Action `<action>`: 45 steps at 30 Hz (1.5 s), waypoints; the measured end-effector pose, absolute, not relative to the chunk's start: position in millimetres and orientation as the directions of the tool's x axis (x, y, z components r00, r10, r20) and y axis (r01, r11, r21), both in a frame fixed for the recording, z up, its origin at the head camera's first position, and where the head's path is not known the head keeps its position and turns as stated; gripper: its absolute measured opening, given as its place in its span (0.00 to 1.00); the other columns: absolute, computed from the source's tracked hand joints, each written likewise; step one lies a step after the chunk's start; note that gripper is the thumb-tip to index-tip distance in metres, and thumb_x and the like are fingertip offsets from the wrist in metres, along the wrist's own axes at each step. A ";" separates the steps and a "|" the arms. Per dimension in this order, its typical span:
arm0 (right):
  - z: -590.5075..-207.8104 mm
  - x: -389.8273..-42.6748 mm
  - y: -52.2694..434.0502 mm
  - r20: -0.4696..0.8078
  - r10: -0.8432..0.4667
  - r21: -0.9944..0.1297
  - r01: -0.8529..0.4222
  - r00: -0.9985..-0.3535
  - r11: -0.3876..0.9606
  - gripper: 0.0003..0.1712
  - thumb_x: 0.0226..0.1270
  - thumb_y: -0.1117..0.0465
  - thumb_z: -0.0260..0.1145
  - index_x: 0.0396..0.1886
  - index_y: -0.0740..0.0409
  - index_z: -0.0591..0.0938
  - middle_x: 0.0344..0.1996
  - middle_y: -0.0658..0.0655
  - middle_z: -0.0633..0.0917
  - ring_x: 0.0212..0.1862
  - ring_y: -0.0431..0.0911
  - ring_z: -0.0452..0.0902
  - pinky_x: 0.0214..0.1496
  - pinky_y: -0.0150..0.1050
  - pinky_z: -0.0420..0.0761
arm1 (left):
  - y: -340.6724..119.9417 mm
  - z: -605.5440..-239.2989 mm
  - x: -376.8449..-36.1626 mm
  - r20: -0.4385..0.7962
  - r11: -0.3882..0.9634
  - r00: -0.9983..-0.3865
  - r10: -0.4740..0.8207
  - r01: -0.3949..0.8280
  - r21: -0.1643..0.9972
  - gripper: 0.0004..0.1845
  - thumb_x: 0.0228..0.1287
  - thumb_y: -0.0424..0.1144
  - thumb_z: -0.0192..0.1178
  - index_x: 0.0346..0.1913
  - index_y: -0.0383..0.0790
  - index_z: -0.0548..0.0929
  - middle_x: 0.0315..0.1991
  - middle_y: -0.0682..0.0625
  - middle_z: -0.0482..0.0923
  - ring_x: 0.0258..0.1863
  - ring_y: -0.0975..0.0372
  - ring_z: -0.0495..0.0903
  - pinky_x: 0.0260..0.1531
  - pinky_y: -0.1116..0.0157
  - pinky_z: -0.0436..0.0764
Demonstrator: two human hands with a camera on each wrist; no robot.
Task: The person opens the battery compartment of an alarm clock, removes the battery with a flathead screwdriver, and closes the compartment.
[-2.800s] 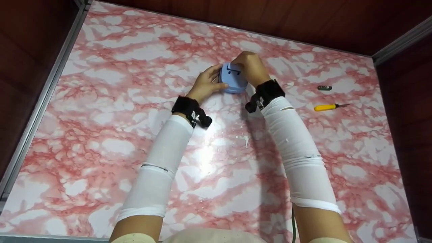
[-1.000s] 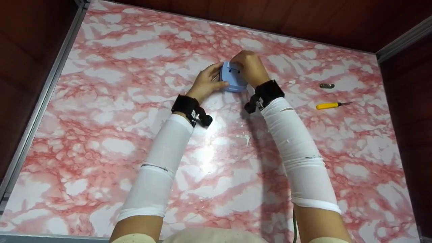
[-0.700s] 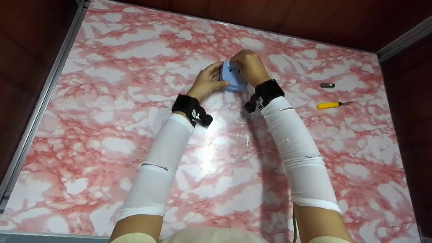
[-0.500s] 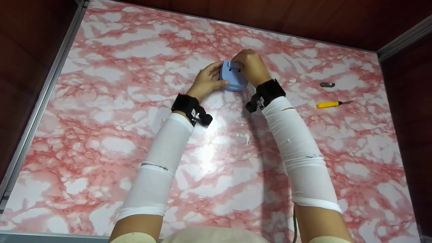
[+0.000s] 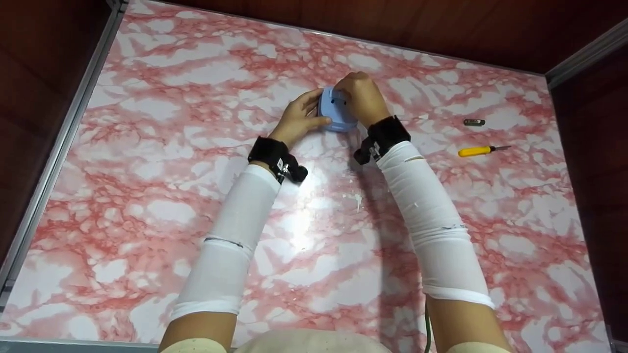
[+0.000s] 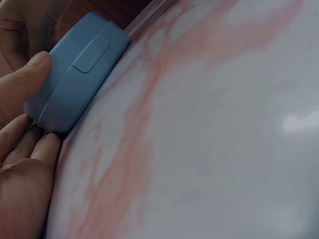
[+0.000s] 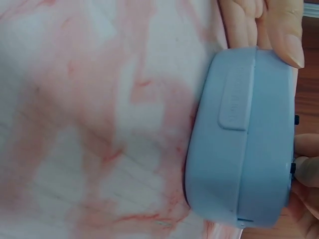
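My left hand [image 5: 298, 120] grips the blue case [image 5: 335, 113] from the left, thumb on its face; my right hand [image 5: 361, 98] curls over its far edge, fingertips hidden behind it. The case stands on edge on the table [image 5: 147, 162], its front unseen.

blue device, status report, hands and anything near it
Left hand and right hand both grip blue device, standing on edge on table. Yellow screwdriver and small dark piece lie apart, right.

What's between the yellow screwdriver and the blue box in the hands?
Only bare pink marbled tabletop, seen in the head view, between the yellow-handled screwdriver and the blue plastic box.
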State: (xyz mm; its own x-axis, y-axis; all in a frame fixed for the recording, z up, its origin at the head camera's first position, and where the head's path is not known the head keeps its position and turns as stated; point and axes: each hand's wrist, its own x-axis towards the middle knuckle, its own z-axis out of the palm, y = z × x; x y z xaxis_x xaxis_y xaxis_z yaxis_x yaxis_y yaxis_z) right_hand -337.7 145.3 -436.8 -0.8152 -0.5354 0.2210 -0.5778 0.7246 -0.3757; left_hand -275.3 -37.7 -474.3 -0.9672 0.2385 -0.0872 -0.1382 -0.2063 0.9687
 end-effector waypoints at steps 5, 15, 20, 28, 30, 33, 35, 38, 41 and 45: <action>-438.7 -336.6 143.0 0.227 -0.531 -0.350 -0.577 -0.817 0.738 0.12 0.67 0.79 0.61 0.40 0.70 0.89 0.40 0.66 0.87 0.48 0.59 0.80 0.56 0.48 0.79 | -38.2 -474.3 -274.7 -0.086 -0.212 -0.968 0.237 -0.138 0.967 0.43 0.59 0.22 0.69 0.76 0.31 0.62 0.77 0.40 0.61 0.76 0.54 0.60 0.71 0.68 0.64; -440.5 -335.6 142.7 0.244 -0.534 -0.279 -0.586 -0.810 0.761 0.12 0.66 0.78 0.61 0.41 0.68 0.89 0.40 0.66 0.87 0.48 0.61 0.79 0.56 0.49 0.79 | -38.0 -474.7 -275.2 -0.063 -0.215 -0.969 0.241 -0.116 0.970 0.42 0.59 0.22 0.69 0.76 0.30 0.63 0.76 0.39 0.61 0.76 0.54 0.60 0.71 0.68 0.63; -440.4 -335.6 141.9 0.244 -0.514 -0.279 -0.567 -0.822 0.775 0.13 0.65 0.78 0.61 0.40 0.68 0.90 0.40 0.65 0.88 0.48 0.60 0.80 0.56 0.50 0.80 | -38.0 -475.0 -276.1 -0.059 -0.210 -0.970 0.237 -0.111 0.971 0.42 0.59 0.22 0.69 0.76 0.30 0.62 0.76 0.40 0.61 0.76 0.54 0.60 0.71 0.68 0.63; -439.7 -335.0 141.9 0.237 -0.507 -0.289 -0.558 -0.829 0.778 0.12 0.64 0.77 0.61 0.39 0.67 0.90 0.39 0.65 0.88 0.47 0.59 0.82 0.56 0.49 0.80 | -37.5 -476.4 -275.4 -0.071 -0.198 -0.968 0.240 -0.120 0.973 0.43 0.59 0.22 0.70 0.76 0.31 0.62 0.77 0.40 0.61 0.76 0.55 0.60 0.71 0.68 0.64; -440.3 -335.2 142.7 0.236 -0.515 -0.300 -0.566 -0.824 0.768 0.12 0.64 0.77 0.61 0.39 0.68 0.89 0.39 0.65 0.88 0.47 0.59 0.82 0.56 0.49 0.80 | -37.4 -477.2 -275.1 -0.074 -0.202 -0.968 0.240 -0.124 0.971 0.43 0.59 0.22 0.69 0.76 0.31 0.62 0.77 0.41 0.61 0.76 0.55 0.60 0.71 0.68 0.64; -440.9 -335.4 144.0 0.239 -0.521 -0.326 -0.573 -0.820 0.752 0.12 0.65 0.78 0.61 0.39 0.68 0.89 0.39 0.65 0.88 0.47 0.59 0.82 0.56 0.49 0.80 | -37.4 -478.0 -274.7 -0.075 -0.207 -0.969 0.236 -0.125 0.970 0.43 0.59 0.22 0.69 0.76 0.30 0.62 0.76 0.40 0.62 0.76 0.55 0.61 0.71 0.69 0.64; -441.1 -335.6 144.6 0.241 -0.519 -0.341 -0.573 -0.820 0.746 0.12 0.65 0.78 0.61 0.39 0.68 0.89 0.39 0.65 0.87 0.47 0.59 0.82 0.56 0.49 0.80 | -37.4 -478.1 -274.8 -0.076 -0.210 -0.969 0.234 -0.127 0.969 0.43 0.59 0.22 0.69 0.76 0.31 0.62 0.76 0.41 0.62 0.76 0.55 0.61 0.70 0.69 0.64; -440.8 -336.3 144.4 0.238 -0.522 -0.348 -0.574 -0.819 0.741 0.11 0.66 0.78 0.62 0.40 0.68 0.89 0.39 0.65 0.87 0.47 0.58 0.81 0.56 0.48 0.80 | -37.4 -477.7 -274.9 -0.075 -0.214 -0.970 0.233 -0.127 0.968 0.43 0.59 0.22 0.69 0.76 0.31 0.62 0.76 0.40 0.61 0.76 0.55 0.61 0.70 0.69 0.64; -440.2 -336.9 143.4 0.234 -0.536 -0.327 -0.585 -0.811 0.743 0.10 0.67 0.76 0.62 0.40 0.68 0.89 0.39 0.65 0.86 0.47 0.58 0.81 0.56 0.48 0.80 | -37.5 -477.1 -275.2 -0.079 -0.219 -0.969 0.236 -0.132 0.967 0.43 0.59 0.22 0.70 0.76 0.31 0.62 0.76 0.41 0.61 0.76 0.55 0.61 0.70 0.69 0.65; -440.5 -337.4 143.0 0.249 -0.553 -0.286 -0.605 -0.795 0.743 0.11 0.66 0.76 0.62 0.39 0.69 0.89 0.38 0.66 0.86 0.46 0.59 0.81 0.55 0.49 0.80 | -37.8 -476.0 -276.4 -0.089 -0.244 -0.966 0.245 -0.150 0.958 0.43 0.58 0.21 0.69 0.76 0.31 0.62 0.77 0.41 0.61 0.76 0.56 0.60 0.67 0.70 0.68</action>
State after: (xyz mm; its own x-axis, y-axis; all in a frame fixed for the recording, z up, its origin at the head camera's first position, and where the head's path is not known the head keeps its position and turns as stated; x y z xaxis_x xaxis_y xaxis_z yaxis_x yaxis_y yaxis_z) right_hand -337.4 143.0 -440.5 -0.7955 -0.5526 0.2487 -0.6054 0.7427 -0.2861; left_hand -276.4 -37.8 -476.0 -0.9655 0.2447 -0.0891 -0.1503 -0.2442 0.9580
